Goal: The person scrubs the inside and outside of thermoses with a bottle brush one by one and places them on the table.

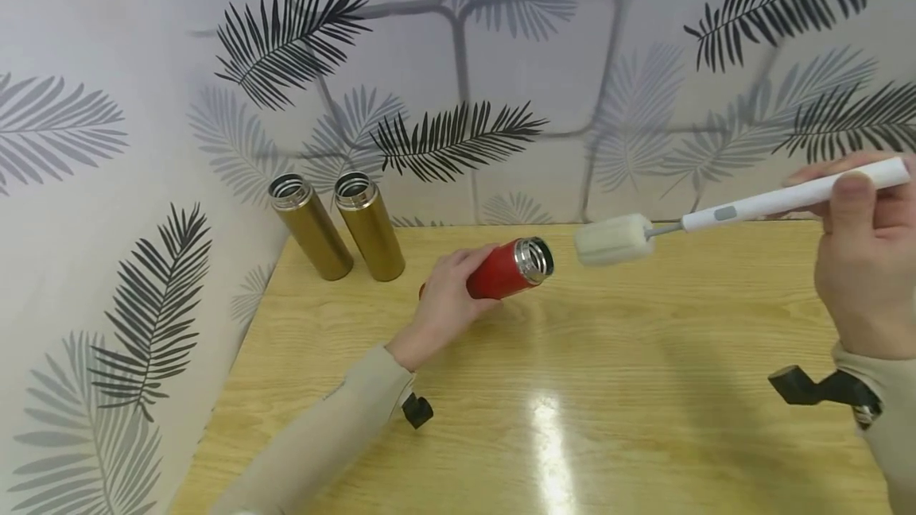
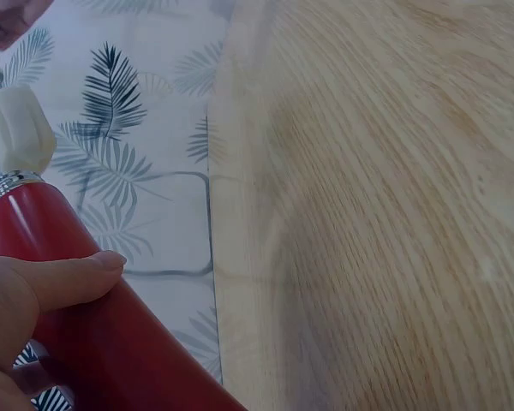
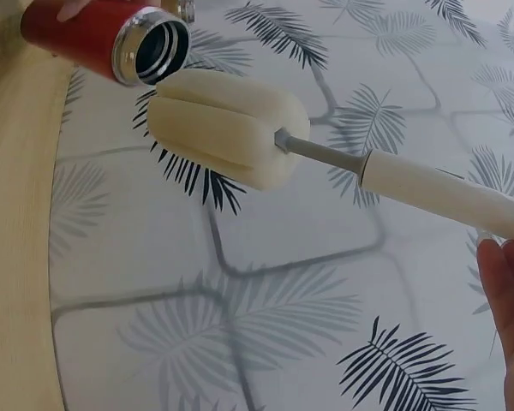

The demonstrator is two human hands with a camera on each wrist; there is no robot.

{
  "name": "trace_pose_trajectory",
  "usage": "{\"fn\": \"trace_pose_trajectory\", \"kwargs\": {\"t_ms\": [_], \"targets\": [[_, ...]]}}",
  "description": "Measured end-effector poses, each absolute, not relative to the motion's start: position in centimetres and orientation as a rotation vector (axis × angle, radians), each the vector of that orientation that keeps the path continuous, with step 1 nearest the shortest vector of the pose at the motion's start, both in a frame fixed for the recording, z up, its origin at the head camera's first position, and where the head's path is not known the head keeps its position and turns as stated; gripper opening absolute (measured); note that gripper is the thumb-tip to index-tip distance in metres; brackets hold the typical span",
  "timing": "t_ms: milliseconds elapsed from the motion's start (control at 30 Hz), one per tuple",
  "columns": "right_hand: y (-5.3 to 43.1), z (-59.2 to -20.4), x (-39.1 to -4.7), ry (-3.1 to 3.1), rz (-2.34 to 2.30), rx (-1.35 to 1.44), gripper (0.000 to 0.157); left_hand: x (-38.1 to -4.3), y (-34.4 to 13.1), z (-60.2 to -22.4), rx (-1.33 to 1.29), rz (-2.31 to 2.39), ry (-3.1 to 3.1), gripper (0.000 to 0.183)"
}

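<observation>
My left hand (image 1: 449,292) grips a red thermos flask (image 1: 501,271) round its body. The flask is tilted, its uncapped steel mouth facing right; in the left wrist view the thumb lies across the red flask (image 2: 111,342). My right hand (image 1: 869,261) holds a bottle brush by its white handle (image 1: 794,195), thumb on top. The brush's cream sponge head (image 1: 613,240) points left toward the flask's mouth. In the right wrist view a small gap shows between the sponge head (image 3: 227,128) and the flask's rim (image 3: 154,47).
Two gold flasks (image 1: 312,229) (image 1: 370,229) stand uncapped at the back left of the wooden table (image 1: 343,451). Behind the table rises a wall (image 1: 529,78) with a leaf pattern, which also runs along the left side.
</observation>
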State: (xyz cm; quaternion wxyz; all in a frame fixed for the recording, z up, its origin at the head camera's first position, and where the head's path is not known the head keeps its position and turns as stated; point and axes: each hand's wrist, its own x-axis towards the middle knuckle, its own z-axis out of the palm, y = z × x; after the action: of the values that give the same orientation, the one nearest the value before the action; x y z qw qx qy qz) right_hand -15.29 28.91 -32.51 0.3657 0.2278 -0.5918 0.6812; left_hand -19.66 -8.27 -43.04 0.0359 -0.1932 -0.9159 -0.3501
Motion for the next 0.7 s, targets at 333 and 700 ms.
{"fn": "trace_pose_trajectory", "kwargs": {"t_ms": [333,700], "targets": [[28.6,-32.2,-15.7,-1.377,1.952,0.705,0.041,-20.0,-8.9,-43.1,-0.546,-1.079,-2.848,0.083],[26.7,-32.4,-16.7,-1.231,2.185,0.926,0.036,-20.0,-7.8,-42.6,-0.631,-0.987,-2.819,0.071]]}}
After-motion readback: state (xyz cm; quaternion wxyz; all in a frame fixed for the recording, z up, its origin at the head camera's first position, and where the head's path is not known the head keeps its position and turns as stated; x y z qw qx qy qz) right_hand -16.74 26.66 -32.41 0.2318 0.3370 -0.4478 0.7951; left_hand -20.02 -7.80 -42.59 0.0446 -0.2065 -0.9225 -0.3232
